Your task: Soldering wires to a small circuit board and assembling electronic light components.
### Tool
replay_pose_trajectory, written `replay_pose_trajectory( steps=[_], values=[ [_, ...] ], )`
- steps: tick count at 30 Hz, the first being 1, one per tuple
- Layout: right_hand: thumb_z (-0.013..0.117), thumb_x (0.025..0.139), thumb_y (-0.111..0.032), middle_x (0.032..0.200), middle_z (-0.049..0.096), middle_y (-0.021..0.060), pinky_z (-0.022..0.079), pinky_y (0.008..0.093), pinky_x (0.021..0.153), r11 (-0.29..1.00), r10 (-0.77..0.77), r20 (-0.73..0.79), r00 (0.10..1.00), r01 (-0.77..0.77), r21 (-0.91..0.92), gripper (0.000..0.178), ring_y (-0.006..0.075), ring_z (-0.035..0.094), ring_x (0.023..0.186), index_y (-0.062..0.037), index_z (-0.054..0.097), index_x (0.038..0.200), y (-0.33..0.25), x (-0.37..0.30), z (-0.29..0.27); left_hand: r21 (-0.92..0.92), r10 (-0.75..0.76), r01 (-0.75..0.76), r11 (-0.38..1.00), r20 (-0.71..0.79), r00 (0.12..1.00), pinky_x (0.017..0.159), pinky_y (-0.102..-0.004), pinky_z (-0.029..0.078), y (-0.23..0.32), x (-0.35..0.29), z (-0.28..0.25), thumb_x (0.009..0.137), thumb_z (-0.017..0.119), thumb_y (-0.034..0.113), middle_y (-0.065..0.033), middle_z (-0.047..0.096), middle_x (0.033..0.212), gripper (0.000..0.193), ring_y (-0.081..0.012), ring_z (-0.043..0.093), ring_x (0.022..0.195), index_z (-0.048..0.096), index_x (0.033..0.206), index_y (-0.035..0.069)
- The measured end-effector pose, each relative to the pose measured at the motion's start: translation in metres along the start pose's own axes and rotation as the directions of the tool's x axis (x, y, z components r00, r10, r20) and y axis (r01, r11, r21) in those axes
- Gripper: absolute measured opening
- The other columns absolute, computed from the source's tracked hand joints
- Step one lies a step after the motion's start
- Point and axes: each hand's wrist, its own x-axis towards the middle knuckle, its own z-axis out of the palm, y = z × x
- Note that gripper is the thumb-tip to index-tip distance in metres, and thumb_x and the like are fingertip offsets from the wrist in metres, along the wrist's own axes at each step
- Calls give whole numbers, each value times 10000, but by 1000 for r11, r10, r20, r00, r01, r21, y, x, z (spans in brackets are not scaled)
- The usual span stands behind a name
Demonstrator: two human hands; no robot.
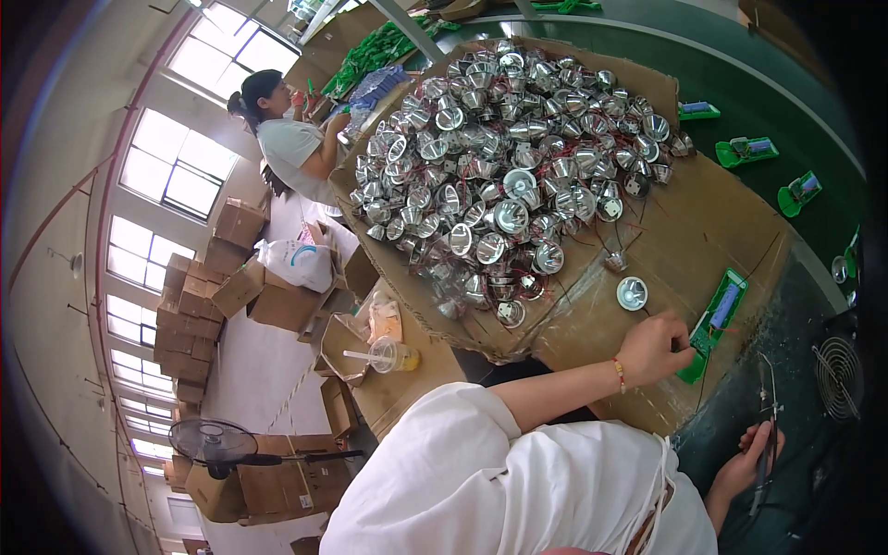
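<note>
My left hand (655,350), with a beaded bracelet at the wrist, is closed with fingertips bunched at the near end of a green plastic housing (700,356). What sits between them is too small to make out. A blue cylindrical battery (728,305) lies in that housing, with thin wires about it. My right hand (751,461) is wrapped round a dark-handled soldering iron (766,427), its thin metal end pointing away from me. Just beyond my left hand a silver reflector cup (632,293) lies on the cardboard, and a smaller wired one (615,261) is farther off.
A large heap of silver reflector cups (499,176) with red wires covers the far cardboard. More green housings (746,151) line the green surface at right. A round wire grille (839,377) stands near my right hand. At left are a drink cup (393,354), cartons and another person (294,148).
</note>
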Motion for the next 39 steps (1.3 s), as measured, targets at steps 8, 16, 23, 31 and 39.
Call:
replay_pose_trajectory(
  steps=[8, 16, 23, 31, 39],
  values=[
    [530, 877, -189, 664, 492, 8, 322, 196, 544, 1000, 15, -11, 1000, -15, 4, 164, 72, 423, 587, -25, 526, 881, 3, 0, 2, -191, 173, -169, 967, 2, 985, 607, -303, 438, -8, -6, -5, 736, 644, 231, -75, 549, 780, 197, -200, 558, 667, 600, 746, 39],
    [536, 872, -187, 669, 496, 14, 328, 203, 550, 999, 20, -6, 1000, -20, -26, 181, 79, 429, 594, -15, 525, 924, 6, -2, 1, -253, 243, -240, 937, -18, 970, 612, -311, 421, -15, -10, -2, 758, 611, 237, -77, 552, 734, 232, -196, 551, 655, 561, 875, 43],
    [521, 885, -175, 671, 492, 8, 318, 206, 558, 998, 25, -11, 1000, -25, -50, 154, 80, 414, 600, -23, 523, 909, 7, -3, 1, -145, 336, -341, 929, -56, 940, 591, -310, 398, -13, -10, -2, 765, 612, 211, -48, 562, 707, 193, -204, 548, 636, 559, 899, 83],
    [526, 875, -163, 676, 498, 15, 325, 202, 551, 998, 7, 1, 1000, -7, -61, 162, 78, 426, 599, -10, 519, 929, 8, -3, 1, -4, 309, -311, 951, -77, 948, 583, -305, 400, -9, -8, 5, 734, 625, 110, -34, 572, 682, 187, -191, 563, 606, 555, 905, 86],
    [531, 868, -166, 683, 506, 22, 331, 200, 543, 998, -16, 10, 1000, 16, -58, 180, 79, 438, 594, -1, 520, 939, 5, -2, 3, 22, 354, -354, 935, -103, 929, 581, -315, 399, -9, -8, 6, 720, 619, 101, -41, 557, 653, 152, -195, 549, 571, 536, 845, 80]
  ],
)
